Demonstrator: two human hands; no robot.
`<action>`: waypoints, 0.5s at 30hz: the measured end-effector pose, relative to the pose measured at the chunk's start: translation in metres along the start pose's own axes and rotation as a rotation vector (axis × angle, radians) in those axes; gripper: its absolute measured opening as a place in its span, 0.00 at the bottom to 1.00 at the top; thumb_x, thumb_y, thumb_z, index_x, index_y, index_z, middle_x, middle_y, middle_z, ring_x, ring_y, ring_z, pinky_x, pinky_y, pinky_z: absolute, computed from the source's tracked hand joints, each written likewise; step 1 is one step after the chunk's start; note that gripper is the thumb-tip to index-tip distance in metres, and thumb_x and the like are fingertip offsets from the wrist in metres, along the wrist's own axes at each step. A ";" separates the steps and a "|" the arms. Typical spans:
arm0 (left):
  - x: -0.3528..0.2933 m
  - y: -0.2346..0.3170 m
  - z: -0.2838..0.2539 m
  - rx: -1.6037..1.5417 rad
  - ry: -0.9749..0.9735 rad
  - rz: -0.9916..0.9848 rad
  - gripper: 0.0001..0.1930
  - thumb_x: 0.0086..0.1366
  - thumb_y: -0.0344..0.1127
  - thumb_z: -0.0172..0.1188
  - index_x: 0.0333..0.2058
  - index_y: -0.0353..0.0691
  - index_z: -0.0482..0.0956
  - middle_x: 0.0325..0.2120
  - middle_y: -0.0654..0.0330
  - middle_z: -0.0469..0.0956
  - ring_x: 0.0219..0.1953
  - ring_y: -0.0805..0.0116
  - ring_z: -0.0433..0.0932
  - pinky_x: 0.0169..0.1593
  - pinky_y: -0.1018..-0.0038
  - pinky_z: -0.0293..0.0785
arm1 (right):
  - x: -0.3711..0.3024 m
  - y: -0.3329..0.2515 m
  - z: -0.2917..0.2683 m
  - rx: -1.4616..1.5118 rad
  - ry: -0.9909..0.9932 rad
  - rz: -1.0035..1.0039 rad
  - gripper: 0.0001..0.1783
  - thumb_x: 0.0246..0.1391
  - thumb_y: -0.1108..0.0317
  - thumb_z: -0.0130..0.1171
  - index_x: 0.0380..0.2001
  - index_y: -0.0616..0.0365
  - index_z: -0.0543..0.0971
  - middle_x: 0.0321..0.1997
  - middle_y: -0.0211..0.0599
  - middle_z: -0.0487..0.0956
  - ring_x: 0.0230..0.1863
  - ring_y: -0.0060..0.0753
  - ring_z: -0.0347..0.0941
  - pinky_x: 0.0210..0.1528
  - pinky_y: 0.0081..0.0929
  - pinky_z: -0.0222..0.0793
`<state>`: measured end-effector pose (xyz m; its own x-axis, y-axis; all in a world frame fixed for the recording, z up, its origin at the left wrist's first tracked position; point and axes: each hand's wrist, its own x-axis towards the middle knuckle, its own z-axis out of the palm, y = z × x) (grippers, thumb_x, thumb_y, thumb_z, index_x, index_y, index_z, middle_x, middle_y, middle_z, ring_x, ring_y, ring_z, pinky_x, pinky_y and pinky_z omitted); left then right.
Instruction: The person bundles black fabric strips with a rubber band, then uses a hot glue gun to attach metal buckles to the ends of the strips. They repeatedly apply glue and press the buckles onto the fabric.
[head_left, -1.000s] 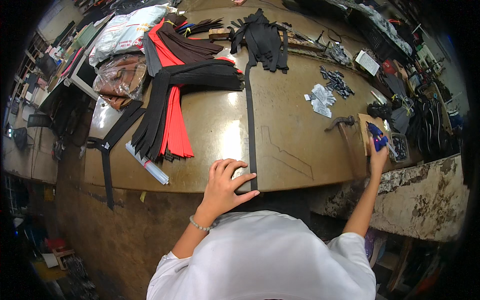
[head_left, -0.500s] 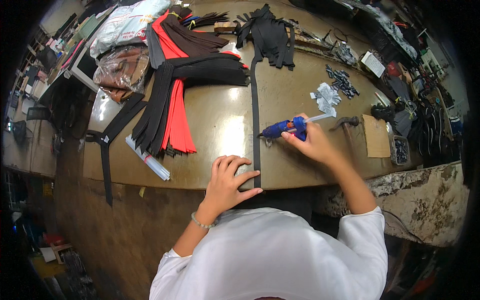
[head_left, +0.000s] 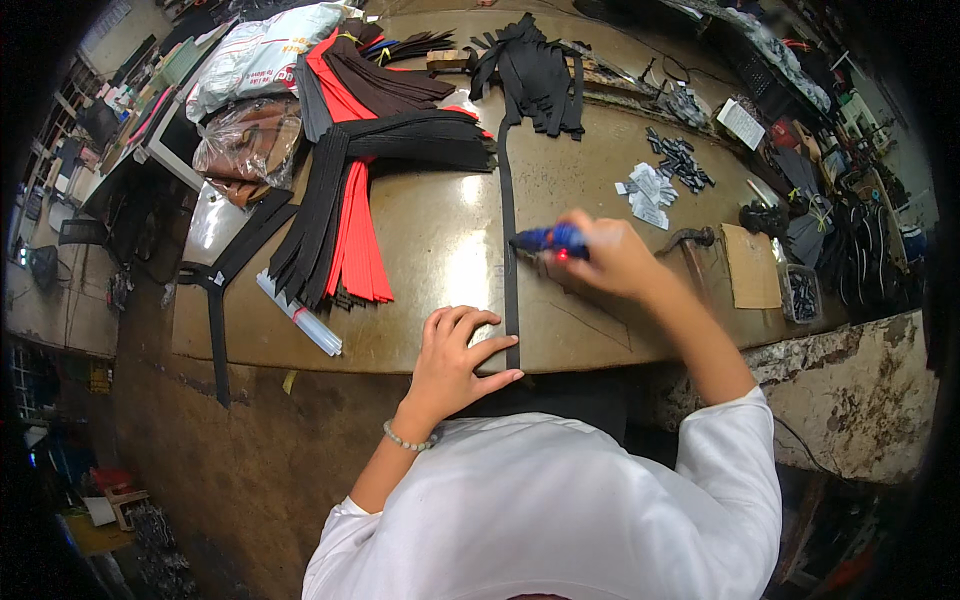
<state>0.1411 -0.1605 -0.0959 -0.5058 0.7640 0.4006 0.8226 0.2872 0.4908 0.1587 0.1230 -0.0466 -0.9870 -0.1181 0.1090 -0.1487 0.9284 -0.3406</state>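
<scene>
A long black strap (head_left: 508,200) runs from the bunch of black straps (head_left: 535,75) at the far side down to the table's near edge. My left hand (head_left: 460,350) lies at its near end, fingers apart and bent, with index finger and thumb touching the strap. A pale grey patch shows beneath those fingers; I cannot tell what it is. My right hand (head_left: 610,258) grips a blue glue gun (head_left: 555,240), blurred by motion, a small red light glowing on it. The dark nozzle points left at the strap's middle; whether it touches is unclear.
Black and red strips (head_left: 355,235) lie piled left, beside clear glue sticks (head_left: 300,315) and a joined black strap piece (head_left: 215,280). To the right are white labels (head_left: 648,193), small dark pieces (head_left: 680,160), a hammer (head_left: 692,245), cardboard (head_left: 750,265) and a plastic tub (head_left: 800,293).
My right hand has moved the glue gun a little farther away along the strap, and the gun has turned slightly. My left hand stays at the strap's near end.
</scene>
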 end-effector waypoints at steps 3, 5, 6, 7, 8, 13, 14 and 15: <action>0.000 -0.001 0.000 -0.018 0.002 -0.005 0.19 0.47 0.50 0.73 0.38 0.52 0.84 0.45 0.64 0.74 0.51 0.60 0.70 0.60 0.58 0.59 | -0.030 -0.003 -0.007 -0.079 0.480 -0.104 0.20 0.54 0.65 0.61 0.49 0.58 0.72 0.37 0.52 0.79 0.37 0.55 0.78 0.37 0.42 0.73; 0.000 -0.001 0.001 -0.027 0.004 -0.007 0.19 0.46 0.49 0.73 0.37 0.52 0.84 0.45 0.64 0.74 0.51 0.60 0.70 0.59 0.57 0.59 | -0.071 0.021 -0.015 0.030 0.652 0.485 0.17 0.58 0.66 0.57 0.50 0.60 0.73 0.40 0.51 0.80 0.42 0.53 0.77 0.44 0.40 0.72; 0.000 -0.002 0.001 -0.030 0.004 -0.010 0.19 0.46 0.49 0.73 0.37 0.52 0.84 0.45 0.64 0.74 0.51 0.60 0.70 0.59 0.57 0.59 | -0.090 0.045 -0.023 -0.051 0.809 0.615 0.18 0.61 0.60 0.55 0.48 0.63 0.75 0.39 0.50 0.80 0.43 0.51 0.77 0.47 0.40 0.70; 0.000 -0.002 0.001 -0.030 0.012 -0.009 0.19 0.46 0.49 0.73 0.37 0.52 0.84 0.44 0.65 0.75 0.51 0.60 0.70 0.59 0.57 0.60 | -0.111 0.067 -0.028 0.131 0.891 0.751 0.23 0.63 0.52 0.54 0.45 0.65 0.76 0.40 0.51 0.81 0.42 0.50 0.76 0.47 0.41 0.69; 0.000 -0.002 0.001 -0.034 0.012 -0.013 0.19 0.46 0.49 0.73 0.37 0.52 0.84 0.44 0.65 0.74 0.51 0.60 0.70 0.59 0.57 0.60 | -0.132 0.087 -0.027 0.004 1.042 0.779 0.25 0.63 0.51 0.54 0.44 0.67 0.76 0.42 0.53 0.80 0.44 0.51 0.76 0.48 0.40 0.68; 0.000 -0.005 0.002 -0.039 0.000 -0.015 0.19 0.47 0.50 0.73 0.38 0.54 0.84 0.45 0.66 0.73 0.52 0.62 0.69 0.60 0.56 0.59 | -0.183 0.095 -0.030 -0.436 0.402 1.323 0.31 0.62 0.44 0.50 0.42 0.67 0.79 0.38 0.62 0.80 0.41 0.64 0.77 0.43 0.50 0.70; -0.001 -0.005 0.002 -0.049 -0.011 -0.018 0.19 0.47 0.50 0.72 0.38 0.53 0.83 0.45 0.66 0.73 0.52 0.62 0.69 0.60 0.56 0.59 | -0.179 0.076 -0.040 -0.589 0.114 1.442 0.31 0.63 0.43 0.49 0.41 0.66 0.80 0.37 0.63 0.80 0.40 0.65 0.77 0.42 0.52 0.70; -0.001 -0.006 0.001 -0.044 -0.012 -0.018 0.19 0.47 0.50 0.72 0.38 0.53 0.83 0.45 0.66 0.73 0.52 0.63 0.69 0.60 0.56 0.60 | -0.157 0.060 -0.045 -0.547 0.227 1.346 0.29 0.62 0.45 0.50 0.41 0.65 0.80 0.38 0.60 0.81 0.40 0.62 0.77 0.42 0.49 0.71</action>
<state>0.1371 -0.1620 -0.1002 -0.5171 0.7660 0.3818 0.8010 0.2758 0.5314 0.3077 0.2131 -0.0425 -0.3217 0.9330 0.1615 0.9465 0.3124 0.0809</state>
